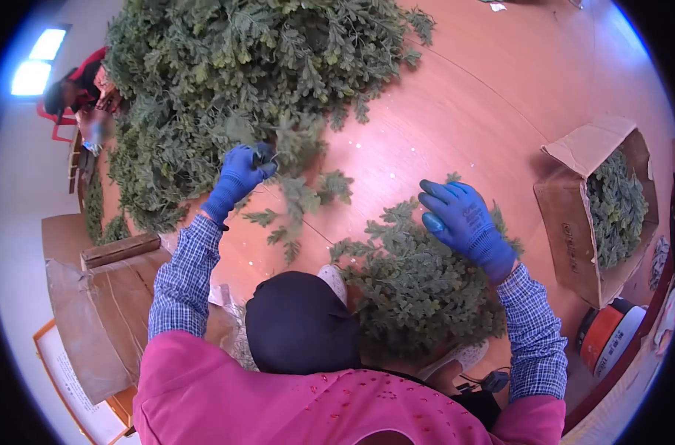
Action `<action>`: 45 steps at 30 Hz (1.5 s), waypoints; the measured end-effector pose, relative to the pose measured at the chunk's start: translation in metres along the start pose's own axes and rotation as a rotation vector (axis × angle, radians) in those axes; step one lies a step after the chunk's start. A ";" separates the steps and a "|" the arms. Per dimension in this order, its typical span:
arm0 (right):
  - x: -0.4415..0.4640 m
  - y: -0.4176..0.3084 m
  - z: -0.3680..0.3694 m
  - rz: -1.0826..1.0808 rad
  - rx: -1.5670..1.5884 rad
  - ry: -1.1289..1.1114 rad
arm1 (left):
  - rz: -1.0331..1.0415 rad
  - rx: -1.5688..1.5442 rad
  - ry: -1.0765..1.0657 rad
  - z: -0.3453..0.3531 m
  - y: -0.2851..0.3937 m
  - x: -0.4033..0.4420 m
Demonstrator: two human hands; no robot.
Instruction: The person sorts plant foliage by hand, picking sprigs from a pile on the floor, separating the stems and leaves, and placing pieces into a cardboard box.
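My left hand (242, 176), in a blue work glove, is closed at the near edge of a large heap of green leafy branches (256, 67). Its fingers pinch the stem of one leafy branch (299, 196), whose leaves spread to the right of the fist. My right hand (460, 219), gloved the same way, hovers over or rests on a smaller pile of leafy branches (426, 289); contact cannot be made out. Its fingers stretch out to the left with the thumb apart, and nothing shows between them.
A cardboard box (564, 222) lies on its side at the right, with leafy branches inside. Another cardboard box (119, 319) stands at the left. An orange-and-white round container (612, 337) is at the lower right. A person in red and black (81, 85) bends at the upper left. Small scraps dot the floor (456, 119).
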State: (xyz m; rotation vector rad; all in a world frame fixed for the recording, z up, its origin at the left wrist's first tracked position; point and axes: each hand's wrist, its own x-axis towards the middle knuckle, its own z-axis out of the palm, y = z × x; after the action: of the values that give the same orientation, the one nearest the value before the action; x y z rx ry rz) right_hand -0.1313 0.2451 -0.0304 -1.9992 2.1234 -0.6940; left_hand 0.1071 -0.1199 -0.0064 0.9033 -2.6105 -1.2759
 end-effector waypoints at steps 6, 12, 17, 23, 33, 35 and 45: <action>0.024 -0.002 0.010 0.000 0.012 0.044 | 0.006 -0.728 0.124 -0.044 0.038 0.016; 0.061 -0.005 -0.018 -0.014 0.181 0.183 | -0.072 -0.460 0.201 -0.045 0.102 0.011; 0.090 -0.016 -0.028 0.263 1.052 0.254 | 0.082 -0.510 0.032 -0.024 0.123 0.007; 0.125 -0.032 -0.009 0.266 1.425 0.217 | 0.063 -0.792 -0.066 0.000 0.125 0.006; 0.132 -0.065 0.009 0.216 0.597 0.526 | -0.271 -0.725 0.012 0.036 0.110 -0.004; 0.140 -0.071 0.015 0.215 0.108 0.401 | -0.249 -0.825 0.001 0.047 0.118 -0.011; 0.107 0.031 0.027 0.313 1.531 0.041 | -0.466 -0.748 -0.079 0.001 -0.002 -0.038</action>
State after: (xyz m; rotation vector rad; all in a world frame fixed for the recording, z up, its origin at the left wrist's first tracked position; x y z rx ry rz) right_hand -0.1599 0.1348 -0.0451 -0.7611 1.0434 -1.5603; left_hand 0.1389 -0.0990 -0.0022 1.3219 -1.7249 -2.1997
